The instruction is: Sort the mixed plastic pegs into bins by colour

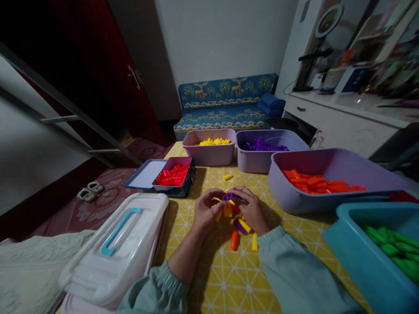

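My left hand (pixel 208 210) is closed in a pinch on small purple plastic tubes (pixel 226 197), whose round open ends face me. From the other side, the fingers of my right hand (pixel 251 208) are closed on the same purple tubes. Both hands are just above a small pile on the table. In that pile lie a yellow piece (pixel 245 226), an orange-red piece (pixel 235 240), another yellow piece (pixel 255 242) and a purple one (pixel 240 226). My fingers hide part of the pile. One yellow piece (pixel 228 177) lies apart, beyond my hands.
Tubs of yellow (pixel 209 155), purple (pixel 253 161) and orange pieces (pixel 294 203) stand along the back and right. A teal tub (pixel 360 257) holds green pieces. At left are an open box (pixel 173 191) of red pieces and a lidded white box (pixel 124 244).
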The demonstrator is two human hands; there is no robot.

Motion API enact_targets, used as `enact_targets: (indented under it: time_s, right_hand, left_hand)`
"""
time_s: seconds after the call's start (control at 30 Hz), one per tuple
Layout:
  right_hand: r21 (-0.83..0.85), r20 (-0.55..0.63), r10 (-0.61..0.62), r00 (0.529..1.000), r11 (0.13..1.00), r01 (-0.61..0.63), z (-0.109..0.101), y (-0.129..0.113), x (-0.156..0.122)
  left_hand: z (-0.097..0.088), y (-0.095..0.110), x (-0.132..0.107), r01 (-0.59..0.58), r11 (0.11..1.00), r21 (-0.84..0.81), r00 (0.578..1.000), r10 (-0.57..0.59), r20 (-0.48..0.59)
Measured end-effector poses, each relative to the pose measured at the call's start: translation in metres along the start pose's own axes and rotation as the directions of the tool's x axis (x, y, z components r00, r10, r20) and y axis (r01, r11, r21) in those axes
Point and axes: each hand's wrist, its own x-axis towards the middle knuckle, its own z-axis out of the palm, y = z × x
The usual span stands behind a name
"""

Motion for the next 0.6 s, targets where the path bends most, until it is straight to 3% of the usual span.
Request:
enact_targets:
  time_s: [0.23, 0.6]
  right_hand:
    - [0.038, 0.054, -0.015, 0.998, 0.999, 0.013, 0.0, 0.004, -0.004]
    - [-0.056, 0.055, -0.082, 0.995, 0.995, 0.085, -0.002, 0.002, -0.003]
  left_hand:
    - [0.002, 0.007, -0.004, -0.101, 0.98, 0.174, 0.993, 0.089, 0.077]
    - [0.006, 0.014, -0.008, -0.234, 0.937, 0.259, 0.97, 0.206, 0.131]
